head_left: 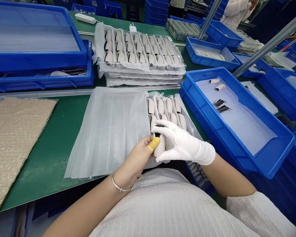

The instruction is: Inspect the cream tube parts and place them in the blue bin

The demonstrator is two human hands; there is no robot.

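One pale curved piece (160, 148) was between two hands, at the near tray's (191, 122) close edge
Its long axis pointed away from the body; the left hand (138, 154) pinched its left side, the gloved right hand (181, 143) arched over from right, its pressure I could not tell; eight tray pieces (169, 105) showed beyond, four bin pieces (220, 87) farther right

The hands (181, 143) partly hide the pale piece (159, 149); the left edge crops the mat (17, 131).
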